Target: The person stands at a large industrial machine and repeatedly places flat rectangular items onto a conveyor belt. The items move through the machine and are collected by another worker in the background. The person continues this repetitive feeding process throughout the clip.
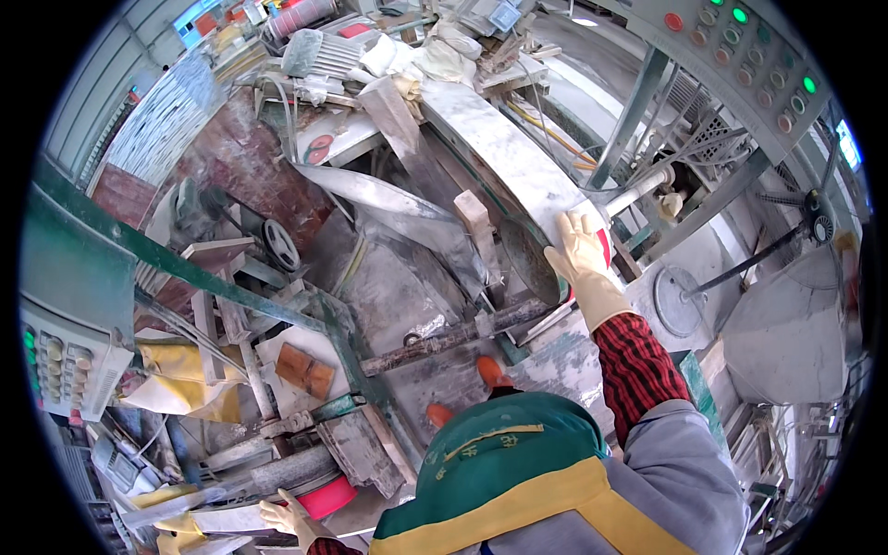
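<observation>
My right hand, in a cream rubber glove, lies with its fingers spread on the near end of a long white belt that runs away from me. A bit of red shows at the belt's end beside the palm. At the lower left, my left hand, gloved the same way, has its fingers stretched out toward a pale strip. Close to it is a red roller beneath a grey slab-like part; whether the fingers touch either is unclear. I see nothing held in either hand.
A control panel with lit green buttons hangs at upper right; another panel stands at left. A green rail and a dusty bar cross before me. A handwheel and a fan flank the machinery.
</observation>
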Action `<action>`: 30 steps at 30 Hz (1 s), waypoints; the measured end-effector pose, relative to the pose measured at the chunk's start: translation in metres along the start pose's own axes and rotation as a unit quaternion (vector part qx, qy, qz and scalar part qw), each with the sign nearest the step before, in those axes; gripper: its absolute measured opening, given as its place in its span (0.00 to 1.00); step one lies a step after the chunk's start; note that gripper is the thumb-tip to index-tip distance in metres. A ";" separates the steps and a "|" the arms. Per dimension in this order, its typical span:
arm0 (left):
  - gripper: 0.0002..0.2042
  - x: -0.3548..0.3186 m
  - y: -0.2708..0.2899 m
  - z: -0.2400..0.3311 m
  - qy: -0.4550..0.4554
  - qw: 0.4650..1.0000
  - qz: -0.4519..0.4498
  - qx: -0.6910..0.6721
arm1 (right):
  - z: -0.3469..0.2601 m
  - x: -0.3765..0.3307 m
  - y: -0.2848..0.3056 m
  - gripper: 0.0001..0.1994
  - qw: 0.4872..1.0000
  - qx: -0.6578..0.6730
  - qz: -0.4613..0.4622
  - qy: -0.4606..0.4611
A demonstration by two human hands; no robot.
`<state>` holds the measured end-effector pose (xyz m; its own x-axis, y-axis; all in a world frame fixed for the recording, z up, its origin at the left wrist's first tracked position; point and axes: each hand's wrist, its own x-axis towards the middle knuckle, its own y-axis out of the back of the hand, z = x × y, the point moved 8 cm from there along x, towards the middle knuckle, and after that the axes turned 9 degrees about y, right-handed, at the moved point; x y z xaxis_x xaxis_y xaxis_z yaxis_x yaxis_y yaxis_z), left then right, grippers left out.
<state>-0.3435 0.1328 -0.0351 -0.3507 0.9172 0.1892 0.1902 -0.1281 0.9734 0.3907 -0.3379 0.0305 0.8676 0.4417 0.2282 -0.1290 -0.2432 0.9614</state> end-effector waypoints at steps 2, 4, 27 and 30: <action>0.35 -0.003 -0.001 0.005 -0.020 0.999 0.033 0.008 | -0.006 0.009 -0.018 0.32 0.998 -0.018 -0.058 0.010; 0.35 -0.007 0.002 0.007 -0.035 0.998 0.054 0.019 | -0.004 0.012 -0.028 0.32 0.996 -0.053 -0.068 -0.004; 0.33 -0.052 0.030 0.034 -0.048 0.993 0.087 0.064 | -0.010 0.037 -0.059 0.25 0.946 -0.220 -0.231 0.059; 0.33 -0.063 0.039 0.040 -0.053 0.991 0.114 0.048 | -0.010 0.038 -0.058 0.25 0.950 -0.222 -0.211 0.064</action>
<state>-0.2771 0.0853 -0.0139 -0.1919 0.9039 0.3824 0.3422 -0.3035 0.8892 0.4262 -0.2986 -0.0153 0.8249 0.5276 -0.2027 0.0027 0.3549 0.9349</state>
